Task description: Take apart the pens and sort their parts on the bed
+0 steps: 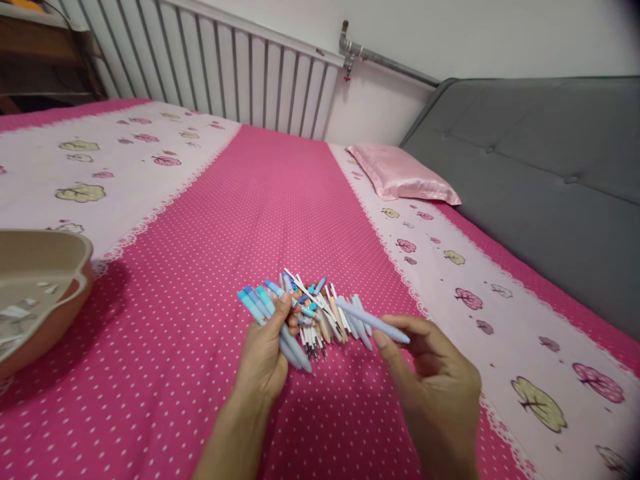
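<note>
Several blue and grey pens (pixel 295 347) are bunched in my left hand (pixel 270 350), whose thumb presses across them. My right hand (pixel 430 373) pinches a pale lavender pen barrel (pixel 373 319) between thumb and fingertips, its tapered end toward me. Between and beyond the hands lies a loose pile of pen parts on the bed. In it are white refills (pixel 315 343) with dark tips, small blue pieces and beige barrels (pixel 333 310). More pale blue barrels (pixel 361 328) lie at the pile's right side, partly behind the held barrel. My left hand hides part of the pile.
A beige-brown basin (pixel 83 293) with white scraps in it stands at the left edge. The pink dotted bedspread (pixel 270 193) lies underneath. Farther off are a pink pillow (pixel 400 172), a grey headboard (pixel 540 147), a white radiator (pixel 250 73) and a pipe (pixel 390 60).
</note>
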Tool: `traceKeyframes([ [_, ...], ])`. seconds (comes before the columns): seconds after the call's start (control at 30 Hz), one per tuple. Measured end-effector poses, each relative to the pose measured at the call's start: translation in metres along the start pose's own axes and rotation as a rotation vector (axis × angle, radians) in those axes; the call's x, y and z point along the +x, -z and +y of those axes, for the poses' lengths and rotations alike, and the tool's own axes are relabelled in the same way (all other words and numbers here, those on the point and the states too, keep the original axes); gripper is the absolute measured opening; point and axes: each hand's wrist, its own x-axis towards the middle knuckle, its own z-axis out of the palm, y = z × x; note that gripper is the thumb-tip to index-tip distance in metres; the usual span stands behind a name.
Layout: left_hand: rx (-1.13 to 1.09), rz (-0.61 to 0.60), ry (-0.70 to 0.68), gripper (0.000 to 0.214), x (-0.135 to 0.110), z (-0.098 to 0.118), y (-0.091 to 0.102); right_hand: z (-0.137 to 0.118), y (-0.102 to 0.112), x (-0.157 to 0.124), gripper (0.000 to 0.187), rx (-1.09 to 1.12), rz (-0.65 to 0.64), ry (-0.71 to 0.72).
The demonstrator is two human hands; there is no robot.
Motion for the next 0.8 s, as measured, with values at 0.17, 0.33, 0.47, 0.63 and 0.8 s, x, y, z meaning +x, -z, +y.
traceKeyframes([
  [0.17,-0.008,-0.008,0.020,0.005,-0.003,-0.002,-0.003,0.003,-0.013,-0.005,0.012,0.040,-0.187,0.040],
  [0.33,0.029,-0.014,0.023,0.016,-0.007,-0.003,-0.005,0.011,-0.023,-0.007,0.012,0.023,-0.213,0.059],
  [0.47,0.058,-0.013,0.030,0.021,-0.008,-0.004,-0.006,0.012,-0.025,-0.008,0.012,0.034,-0.198,0.059],
  [0.63,0.054,-0.028,0.031,0.022,-0.007,-0.004,-0.004,0.015,-0.026,-0.006,0.013,0.054,-0.220,-0.014],
  [0.8,0.100,-0.018,0.022,0.025,-0.005,-0.005,-0.001,0.021,-0.025,0.000,0.016,0.033,-0.322,-0.164],
])
